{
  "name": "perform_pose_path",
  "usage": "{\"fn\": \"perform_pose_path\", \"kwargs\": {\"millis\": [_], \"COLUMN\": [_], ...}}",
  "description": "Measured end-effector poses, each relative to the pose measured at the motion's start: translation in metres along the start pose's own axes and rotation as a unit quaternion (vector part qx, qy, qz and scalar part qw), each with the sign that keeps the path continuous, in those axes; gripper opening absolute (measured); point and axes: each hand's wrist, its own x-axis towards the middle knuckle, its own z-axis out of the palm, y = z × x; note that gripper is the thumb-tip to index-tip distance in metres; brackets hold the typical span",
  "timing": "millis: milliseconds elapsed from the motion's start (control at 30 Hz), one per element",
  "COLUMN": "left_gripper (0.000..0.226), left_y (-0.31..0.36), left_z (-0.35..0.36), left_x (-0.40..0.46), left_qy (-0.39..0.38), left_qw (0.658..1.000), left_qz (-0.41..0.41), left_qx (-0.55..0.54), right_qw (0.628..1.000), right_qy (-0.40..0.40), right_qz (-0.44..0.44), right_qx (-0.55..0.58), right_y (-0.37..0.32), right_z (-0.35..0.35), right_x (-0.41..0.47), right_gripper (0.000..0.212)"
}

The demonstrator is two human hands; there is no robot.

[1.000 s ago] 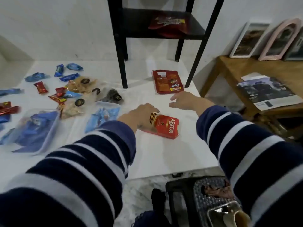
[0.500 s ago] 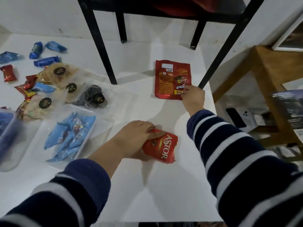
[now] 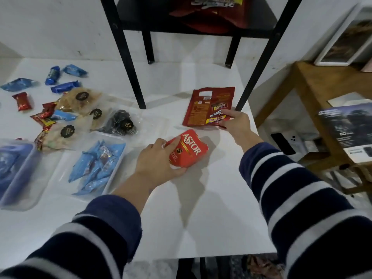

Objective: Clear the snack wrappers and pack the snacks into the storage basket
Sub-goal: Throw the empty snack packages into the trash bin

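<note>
Left hand (image 3: 159, 162) grips the red ASTOR packet (image 3: 186, 151), crumpled and lifted slightly off the white table (image 3: 201, 218) near its middle. Right hand (image 3: 235, 120) pinches the near corner of a flat dark-red wrapper (image 3: 205, 105) lying just beyond, beside a black shelf leg (image 3: 259, 57). Clear trays of blue snacks (image 3: 96, 164) sit to the left.
</note>
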Motion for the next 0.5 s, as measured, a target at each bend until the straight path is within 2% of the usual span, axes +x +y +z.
{"fn": "perform_pose_path", "kwargs": {"millis": [167, 500], "left_gripper": [0.094, 0.094], "left_y": [-0.016, -0.095], "left_z": [-0.032, -0.094], "left_x": [-0.030, -0.168], "left_qy": [0.061, 0.168], "left_qw": [0.992, 0.962], "left_qz": [-0.061, -0.174], "left_qx": [-0.093, -0.124], "right_qw": [0.997, 0.975], "right_qy": [-0.033, -0.160], "right_qz": [-0.036, -0.138], "right_qx": [0.061, 0.066], "right_y": [-0.034, -0.095], "right_z": [-0.011, 0.034], "right_x": [-0.069, -0.232], "right_gripper": [0.047, 0.050]}}
